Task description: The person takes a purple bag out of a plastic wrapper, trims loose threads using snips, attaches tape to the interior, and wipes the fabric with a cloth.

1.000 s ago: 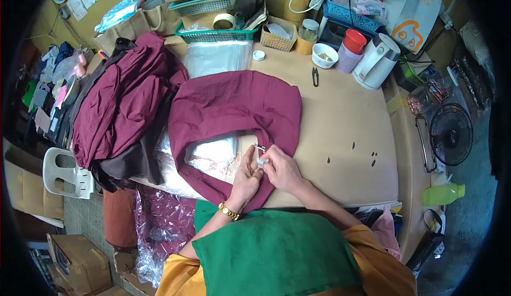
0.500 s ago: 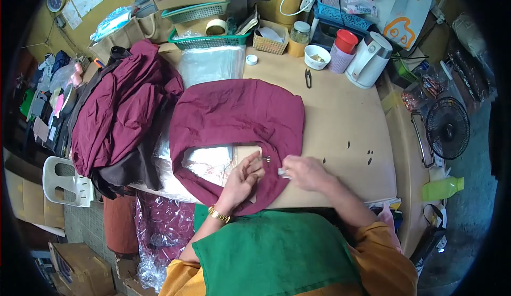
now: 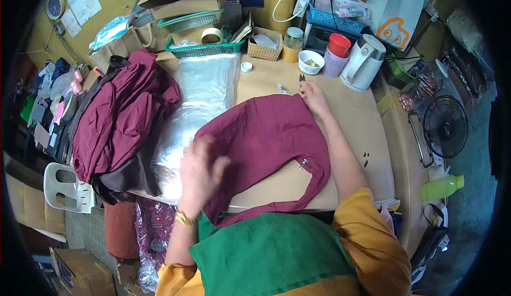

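Observation:
A maroon fabric bag (image 3: 266, 131) with a long curved strap lies flat on the table, tilted toward the right. A small metal fitting (image 3: 303, 163) shows on the inner edge of its strap. My left hand (image 3: 199, 168), blurred by motion, is over the bag's left side with its thumb apart from the fingers. Beyond the bag's upper right corner, my right hand (image 3: 315, 99) has its fingers closed around the lower part of small dark thread snips (image 3: 302, 77); only their tips show. A small crumpled whitish piece (image 3: 281, 89) lies just left of that hand.
Clear plastic sleeves (image 3: 205, 88) lie left of the bag, beside a heap of maroon and dark fabric (image 3: 122, 115). Along the back stand a green basket (image 3: 205, 50), a white bowl (image 3: 311, 62), a lilac cup (image 3: 334, 66) and a white kettle (image 3: 363, 64).
My right hand has moved up from the strap to the snips, leaving the whitish piece on the table. The bag has shifted right and turned. My left hand has moved left, off the strap.

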The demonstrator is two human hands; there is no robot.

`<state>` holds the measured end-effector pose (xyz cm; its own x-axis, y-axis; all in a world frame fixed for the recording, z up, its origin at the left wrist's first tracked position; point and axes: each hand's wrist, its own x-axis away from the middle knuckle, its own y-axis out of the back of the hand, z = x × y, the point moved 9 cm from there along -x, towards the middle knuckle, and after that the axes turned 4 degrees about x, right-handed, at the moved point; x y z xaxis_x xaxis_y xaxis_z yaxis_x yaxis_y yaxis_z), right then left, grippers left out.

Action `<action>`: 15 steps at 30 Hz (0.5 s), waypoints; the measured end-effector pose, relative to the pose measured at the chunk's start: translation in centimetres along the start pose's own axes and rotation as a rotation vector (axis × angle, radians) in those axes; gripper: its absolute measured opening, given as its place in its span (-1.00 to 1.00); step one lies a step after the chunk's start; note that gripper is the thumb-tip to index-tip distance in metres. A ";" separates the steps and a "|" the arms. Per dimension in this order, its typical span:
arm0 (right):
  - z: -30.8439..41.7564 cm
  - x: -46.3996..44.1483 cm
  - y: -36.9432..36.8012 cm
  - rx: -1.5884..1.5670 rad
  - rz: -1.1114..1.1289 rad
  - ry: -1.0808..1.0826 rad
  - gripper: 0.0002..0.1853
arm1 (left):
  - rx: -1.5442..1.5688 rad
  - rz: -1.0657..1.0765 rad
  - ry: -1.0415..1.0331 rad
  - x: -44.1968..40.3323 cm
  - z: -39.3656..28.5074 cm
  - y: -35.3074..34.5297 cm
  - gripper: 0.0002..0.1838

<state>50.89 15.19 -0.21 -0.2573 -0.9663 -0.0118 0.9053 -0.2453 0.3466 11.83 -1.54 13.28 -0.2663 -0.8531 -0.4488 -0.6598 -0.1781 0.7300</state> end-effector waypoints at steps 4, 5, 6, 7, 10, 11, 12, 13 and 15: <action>1.9 3.7 0.1 -0.217 0.152 0.068 -0.58 | 0.019 -0.112 0.063 -3.4 7.9 0.5 -0.37; 2.8 4.5 -0.7 -0.327 0.153 0.154 -0.64 | 0.217 -0.095 0.071 -3.8 9.6 -0.5 -0.49; 3.8 4.9 -0.9 -0.437 0.154 0.243 -0.69 | 0.218 -0.097 0.064 -3.9 10.7 -1.2 -0.49; 4.0 4.8 -0.5 -0.436 0.148 0.249 -0.69 | 0.405 -0.056 0.157 -4.1 12.2 -2.3 -0.62; 2.3 5.0 0.3 -0.121 0.106 -0.008 -0.94 | 0.690 -0.049 0.377 -3.5 15.5 -2.6 -0.76; 2.8 5.3 1.0 -0.125 0.104 -0.006 -0.94 | 0.784 -0.084 0.508 -3.0 16.8 -2.6 -0.77; 3.7 5.2 2.5 -0.105 0.073 0.066 -0.94 | 0.747 -0.120 0.471 -3.3 16.9 -2.2 -0.81; 6.1 5.3 3.5 -0.081 0.044 0.141 -0.91 | 0.775 -0.179 0.367 -4.6 15.2 -0.5 -0.83; 13.4 6.3 7.8 -0.064 -0.186 0.363 -0.89 | 0.778 -0.316 0.189 -7.3 10.6 4.7 -0.85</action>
<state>51.82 8.20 15.02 -0.2931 -0.8669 -0.4031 0.8767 -0.4119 0.2483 3.21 9.06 14.54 0.0867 -0.9001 -0.4270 -0.9957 -0.0928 -0.0065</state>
